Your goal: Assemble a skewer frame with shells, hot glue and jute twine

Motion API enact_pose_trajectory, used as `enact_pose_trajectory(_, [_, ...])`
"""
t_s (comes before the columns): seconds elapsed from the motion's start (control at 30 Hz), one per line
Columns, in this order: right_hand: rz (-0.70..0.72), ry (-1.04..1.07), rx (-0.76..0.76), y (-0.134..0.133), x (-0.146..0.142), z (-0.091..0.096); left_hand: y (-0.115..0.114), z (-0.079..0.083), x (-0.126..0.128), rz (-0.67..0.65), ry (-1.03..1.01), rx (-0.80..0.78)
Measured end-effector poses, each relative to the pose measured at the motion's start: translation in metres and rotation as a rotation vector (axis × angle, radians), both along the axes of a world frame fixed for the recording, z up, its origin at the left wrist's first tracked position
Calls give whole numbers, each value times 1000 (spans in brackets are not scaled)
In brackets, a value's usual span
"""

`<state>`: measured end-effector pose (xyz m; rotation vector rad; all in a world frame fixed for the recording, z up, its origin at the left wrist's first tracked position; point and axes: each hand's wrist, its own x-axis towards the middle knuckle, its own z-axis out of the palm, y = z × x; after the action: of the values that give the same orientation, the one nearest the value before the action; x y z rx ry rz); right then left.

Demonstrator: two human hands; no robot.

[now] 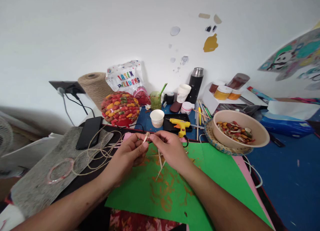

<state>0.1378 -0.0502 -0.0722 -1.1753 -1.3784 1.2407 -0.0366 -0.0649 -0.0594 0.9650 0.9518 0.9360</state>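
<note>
Two sticks show over the green sheet. Above its far edge, the left hand pinches a pale stick; the right hand has fingers narrowed at the tip, their grip unclear. Beyond lies a glue gun; a bowl stands by the far right corner.

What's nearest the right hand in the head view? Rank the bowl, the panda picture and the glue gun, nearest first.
1. Glue gun: just beyond the right hand.
2. Bowl: off to the right.
3. Panda picture: far right, up on the wall.
</note>
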Motion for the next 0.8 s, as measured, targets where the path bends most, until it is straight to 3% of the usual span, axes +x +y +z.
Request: enact_pose_trajectory(0.8, [-8, 6, 4, 2, -1, -3, 2, 2, 1, 28, 8, -1])
